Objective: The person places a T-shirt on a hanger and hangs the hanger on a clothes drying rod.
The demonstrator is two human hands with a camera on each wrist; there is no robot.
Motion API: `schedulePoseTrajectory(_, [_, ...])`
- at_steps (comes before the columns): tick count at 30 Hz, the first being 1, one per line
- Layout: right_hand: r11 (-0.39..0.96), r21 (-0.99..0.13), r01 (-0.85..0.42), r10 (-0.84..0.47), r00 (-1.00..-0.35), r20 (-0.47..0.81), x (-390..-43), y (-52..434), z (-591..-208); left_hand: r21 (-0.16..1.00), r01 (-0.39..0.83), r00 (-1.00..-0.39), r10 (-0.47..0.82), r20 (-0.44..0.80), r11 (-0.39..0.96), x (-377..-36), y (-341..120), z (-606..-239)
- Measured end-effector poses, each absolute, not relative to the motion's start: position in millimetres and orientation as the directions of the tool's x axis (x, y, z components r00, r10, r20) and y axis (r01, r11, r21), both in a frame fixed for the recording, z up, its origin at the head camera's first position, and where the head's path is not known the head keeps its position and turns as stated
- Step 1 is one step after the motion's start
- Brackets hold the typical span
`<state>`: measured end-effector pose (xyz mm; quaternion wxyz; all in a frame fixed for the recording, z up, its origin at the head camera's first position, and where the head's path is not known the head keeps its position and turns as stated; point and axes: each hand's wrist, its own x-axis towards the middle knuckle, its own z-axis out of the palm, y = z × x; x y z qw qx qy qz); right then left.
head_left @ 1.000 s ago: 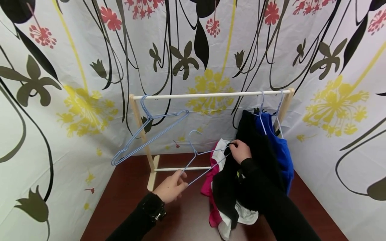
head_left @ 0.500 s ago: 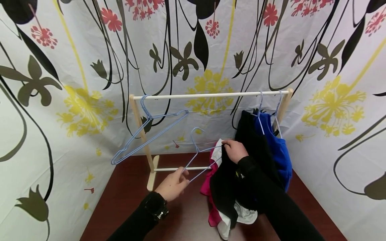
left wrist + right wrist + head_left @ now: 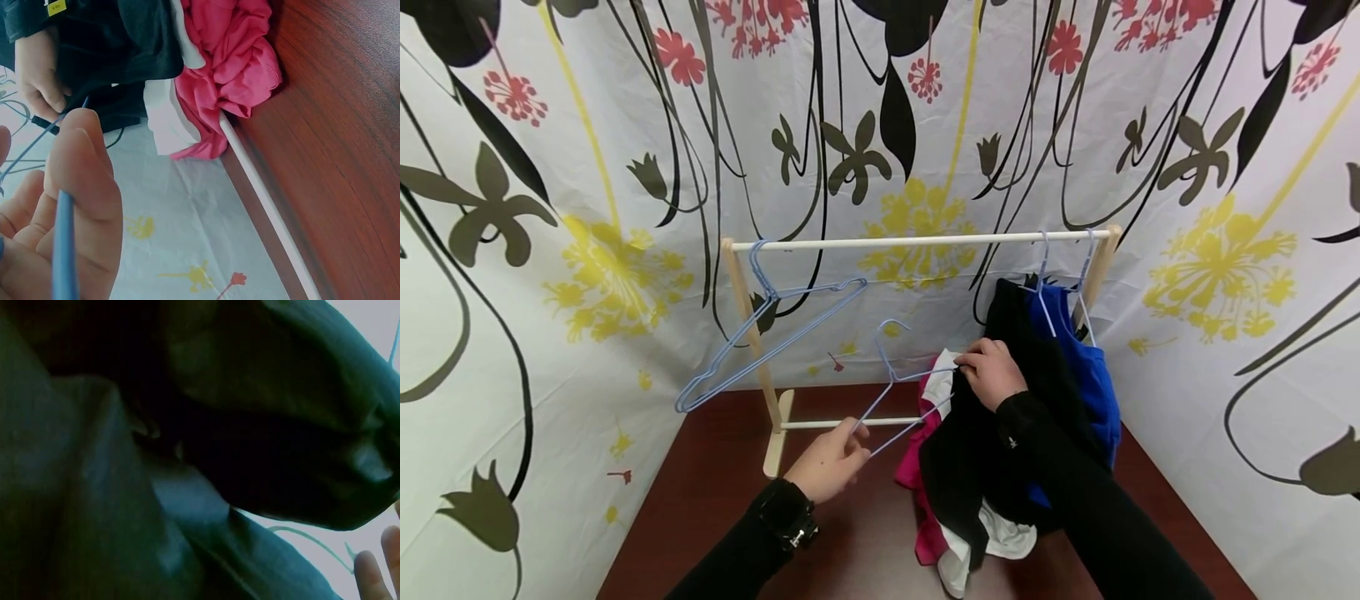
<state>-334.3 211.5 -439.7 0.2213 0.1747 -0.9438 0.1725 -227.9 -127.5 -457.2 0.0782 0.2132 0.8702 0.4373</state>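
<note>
My left hand [image 3: 829, 462] grips the left end of a blue wire hanger [image 3: 891, 381], its hook pointing up. In the left wrist view, the thumb and fingers of that hand [image 3: 87, 187] close around the wire. A black garment [image 3: 951, 475] hangs over the hanger's right end, hiding that end. My right hand [image 3: 992, 373] pinches the garment's upper edge beside the wire. Dark cloth [image 3: 269, 456] fills most of the right wrist view, with fingertips [image 3: 370, 578] at its lower right. A pink garment [image 3: 931, 542] and a white one [image 3: 1011, 533] lie under the black one.
A wooden rack with a white rail [image 3: 925, 241] stands at the back. Blue hangers [image 3: 775, 293] hang at its left; a black garment [image 3: 1026, 333] and a blue top [image 3: 1093, 375] hang at its right. The brown table [image 3: 700, 517] meets a flowered curtain [image 3: 625, 125].
My right hand moved left, drawing the black garment over the hanger's end, then shifted its fingers at the edge. The hanger moved slightly right in my left hand.
</note>
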Motion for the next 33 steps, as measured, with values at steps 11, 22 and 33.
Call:
schedulePoseTrajectory(11, [0.832,-0.236,-0.503,-0.327,-0.787,0.523,-335.1,211.6,-440.4,0.760,0.324,-0.891,0.451,0.045,0.564,-228.1,-125.2,-460.2])
schedulePoseTrajectory(22, [0.789,-0.387,-0.478,-0.244,-0.821,0.516,-317.5,173.2,-407.7,0.759,0.346,-0.889,0.451,0.077,0.552,-229.3,-112.2,-454.1])
schedulePoseTrajectory(33, [0.713,-0.400,-0.576,-0.315,-0.773,0.551,-299.1,146.7,-395.0,0.764,0.373,-0.879,0.464,0.109,0.526,-232.1,-97.9,-448.6])
